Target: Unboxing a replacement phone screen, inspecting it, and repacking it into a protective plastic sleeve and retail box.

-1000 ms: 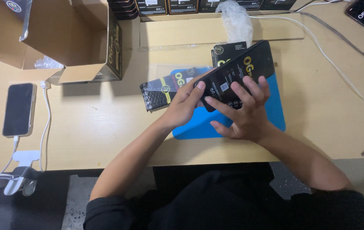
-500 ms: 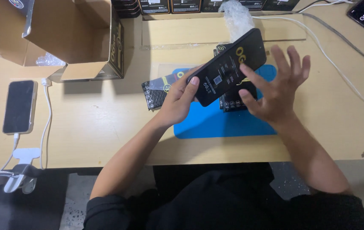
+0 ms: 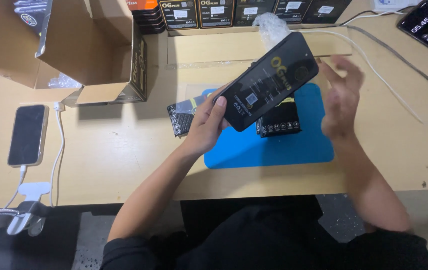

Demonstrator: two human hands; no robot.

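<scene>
Black flat package [image 3: 269, 80], long and slim with yellow print and a small white label on its face, is held tilted above the blue mat [image 3: 294, 147], its near-left end clamped between the thumb and fingers of the left hand [image 3: 206, 125] while its far-right end points toward the far edge of the desk [image 3: 114, 150]. The right hand [image 3: 341, 100] is kept apart from it, just to the right, fingers spread and slightly blurred, gripping nothing. Under the raised package a second black pack [image 3: 278, 120] is seen lying on the mat, and a third [image 3: 184, 115] lies at the mat's far-left corner, partly on a clear sleeve. To the left a phone [image 3: 27, 134] is laid face up with a white cable [image 3: 59, 150] plugged in; an open cardboard box [image 3: 74, 45] stands at the far left, and a row of black boxes [image 3: 214, 11] is lined along the far edge. For good handling, it is judged that the package is best steadied by its edges only, kept low over the mat so a slip lands softly, and met by the free hand at the unsupported far end before it is turned, since a one-ended grip leaves it prone to tipping
</scene>
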